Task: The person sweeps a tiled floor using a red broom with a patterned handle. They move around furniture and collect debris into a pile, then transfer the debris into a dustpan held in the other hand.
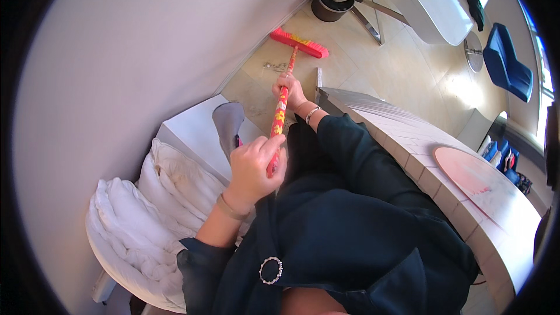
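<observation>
A broom (280, 118) with a red, yellow-flowered handle slants away from me across the floor. My left hand (255, 166) is closed around the top end of its handle. Farther down, my right hand (291, 90) wraps the same handle, a bracelet on its wrist. The red broom head (300, 44), with pink and yellow bristles, rests on the tiled floor near the wall. Just on my side of it lies a small heap of grey debris (275, 66).
White bedding (154, 213) and a white box-like unit (192, 131) stand at the left by the wall. A dark bin (332, 3) is beyond the broom. On the right runs a white counter (420, 157); a white table (431, 20) and blue chair (506, 61) stand farther off.
</observation>
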Tool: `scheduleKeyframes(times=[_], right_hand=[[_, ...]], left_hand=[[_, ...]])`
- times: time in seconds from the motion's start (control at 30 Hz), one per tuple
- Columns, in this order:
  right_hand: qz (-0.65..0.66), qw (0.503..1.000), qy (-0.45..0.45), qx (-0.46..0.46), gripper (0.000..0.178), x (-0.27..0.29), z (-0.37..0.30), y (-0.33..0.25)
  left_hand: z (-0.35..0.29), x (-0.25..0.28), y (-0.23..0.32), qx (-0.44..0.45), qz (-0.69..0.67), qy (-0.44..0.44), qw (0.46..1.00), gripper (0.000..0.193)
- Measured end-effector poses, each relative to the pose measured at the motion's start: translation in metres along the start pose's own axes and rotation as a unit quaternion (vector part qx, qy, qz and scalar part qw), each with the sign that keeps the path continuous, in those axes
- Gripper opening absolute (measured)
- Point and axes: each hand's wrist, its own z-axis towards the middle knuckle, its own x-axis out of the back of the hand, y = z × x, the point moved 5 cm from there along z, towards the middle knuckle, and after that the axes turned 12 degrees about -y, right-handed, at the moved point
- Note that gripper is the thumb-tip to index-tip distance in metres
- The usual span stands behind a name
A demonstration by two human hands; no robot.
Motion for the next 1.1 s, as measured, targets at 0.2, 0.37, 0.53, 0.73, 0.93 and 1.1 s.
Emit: scheduleKeyframes(times=[0.2,0.37,0.53,0.73,0.93,1.1], right_hand=[[-0.024,0.992,-0.116,0.043,0.018,-0.021,-0.030,-0.034],[-0.012,0.994,-0.077,0.079,0.022,-0.016,-0.043,-0.041],[-0.007,0.987,-0.127,0.094,0.018,-0.046,-0.049,-0.034],[-0.001,0.961,-0.245,0.125,0.016,-0.061,-0.067,-0.058],[-0.006,0.953,-0.268,0.141,0.016,-0.061,-0.055,-0.058],[-0.036,0.932,-0.328,0.149,0.016,-0.080,-0.076,-0.057]], left_hand=[[-0.043,-0.002,0.026,0.027,0.012,0.021,0.999,0.023],[-0.069,-0.007,0.038,-0.007,0.001,0.081,0.997,0.023],[-0.087,-0.025,0.019,0.047,-0.009,0.116,0.992,0.020],[-0.120,-0.027,0.036,0.087,-0.008,0.128,0.988,0.021],[-0.125,-0.037,0.033,0.101,0.003,0.159,0.982,0.023],[-0.132,-0.052,0.037,0.121,-0.019,0.166,0.979,0.024]])
